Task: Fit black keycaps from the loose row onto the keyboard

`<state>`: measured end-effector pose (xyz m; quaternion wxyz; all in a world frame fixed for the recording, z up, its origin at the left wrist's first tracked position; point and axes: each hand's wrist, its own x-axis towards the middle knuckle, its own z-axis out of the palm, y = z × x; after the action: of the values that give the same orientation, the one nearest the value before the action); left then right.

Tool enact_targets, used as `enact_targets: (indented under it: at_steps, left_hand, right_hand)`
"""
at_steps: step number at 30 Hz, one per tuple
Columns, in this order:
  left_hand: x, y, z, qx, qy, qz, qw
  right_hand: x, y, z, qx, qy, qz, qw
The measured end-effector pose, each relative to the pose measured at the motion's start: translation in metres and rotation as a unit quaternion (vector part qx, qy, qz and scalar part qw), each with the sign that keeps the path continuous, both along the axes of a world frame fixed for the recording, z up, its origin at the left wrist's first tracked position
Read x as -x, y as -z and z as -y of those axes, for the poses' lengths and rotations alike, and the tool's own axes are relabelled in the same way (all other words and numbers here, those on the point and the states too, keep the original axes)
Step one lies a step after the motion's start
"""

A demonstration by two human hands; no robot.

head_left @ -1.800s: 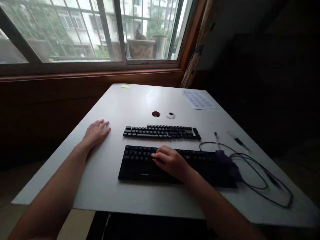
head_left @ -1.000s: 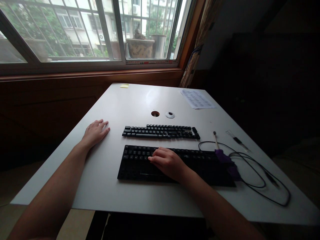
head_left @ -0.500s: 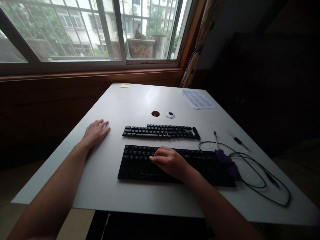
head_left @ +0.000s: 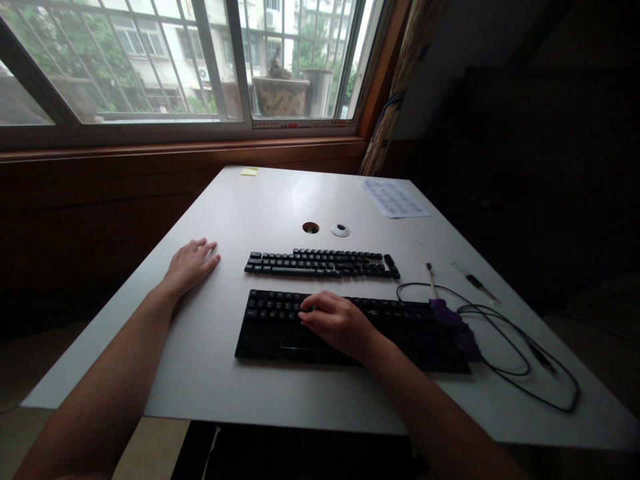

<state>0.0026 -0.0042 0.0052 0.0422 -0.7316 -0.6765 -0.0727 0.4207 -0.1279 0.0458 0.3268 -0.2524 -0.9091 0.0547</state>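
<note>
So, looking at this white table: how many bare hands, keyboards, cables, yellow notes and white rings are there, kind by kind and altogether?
Bare hands: 2, left hand and right hand
Black plastic keyboard: 1
Looped black cable: 1
Small yellow paper note: 1
Flat white ring with a dark opening: 1
Total: 6

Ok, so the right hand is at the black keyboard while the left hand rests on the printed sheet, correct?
Not quite: in the head view, the left hand rests on the white tabletop, not on the printed sheet. The right hand is at the black keyboard, as you say.
</note>
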Motion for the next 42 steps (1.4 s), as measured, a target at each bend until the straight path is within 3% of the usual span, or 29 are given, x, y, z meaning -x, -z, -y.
enact_targets:
  at_steps: [7,19,36,42]
  left_hand:
    - [0.0001,0.0004,-0.0004,0.002,0.001,0.003,1.000]
    - [-0.0003,-0.0005,0.0008,0.000,0.003,0.005,1.000]
    - [-0.0017,-0.0012,0.0010,-0.001,0.001,0.008,1.000]
    - [-0.0016,-0.0007,0.0008,-0.005,-0.004,0.009,1.000]
  right_hand:
    - [-0.0025,0.0061,-0.0031,0.062,-0.020,-0.036,0.997]
    - [-0.0041,0.0077,-0.0046,0.095,0.000,-0.063,0.993]
    - [-0.0018,0.0039,-0.0020,0.112,-0.012,-0.059,0.992]
    - [-0.0004,0.0023,-0.0012,0.084,0.006,-0.035,0.996]
